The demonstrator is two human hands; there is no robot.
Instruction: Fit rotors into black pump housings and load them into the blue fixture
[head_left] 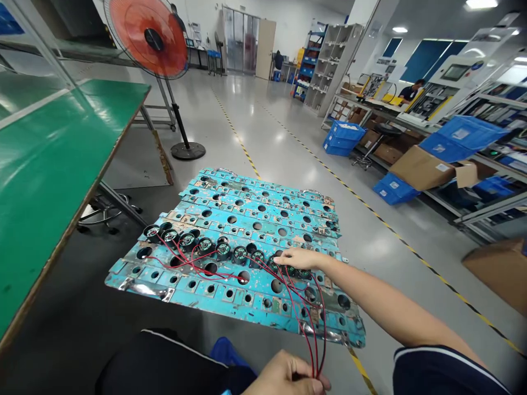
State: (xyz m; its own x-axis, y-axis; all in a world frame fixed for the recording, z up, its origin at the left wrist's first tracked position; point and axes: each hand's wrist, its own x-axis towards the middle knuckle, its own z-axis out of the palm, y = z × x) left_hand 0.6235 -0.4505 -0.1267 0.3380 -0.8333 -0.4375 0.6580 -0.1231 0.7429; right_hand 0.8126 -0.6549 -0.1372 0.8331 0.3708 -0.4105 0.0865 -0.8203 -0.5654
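Observation:
A worn turquoise plate (257, 211) full of round holes lies in front of me, with metal handles at its edges. Across it runs a row of several small round black parts with green circuit faces, such as this wired part (223, 251). Thin red and black wires (193, 263) trail from them over the plate. My right hand (300, 258) reaches in from the right, its fingertips closed on a round black part (272, 262) toward the row's right end, partly hidden by them. Below the near edge, my left hand (288, 376) pinches a bundle of red and dark wires (316, 345).
At the left stands a green-topped table (69, 142), close to the plate's left side. Behind it is an orange-red pedestal fan (154, 39). Blue bins (343, 137) and cardboard boxes (426, 167) line the right. Yellow-black tape (395, 233) marks the floor.

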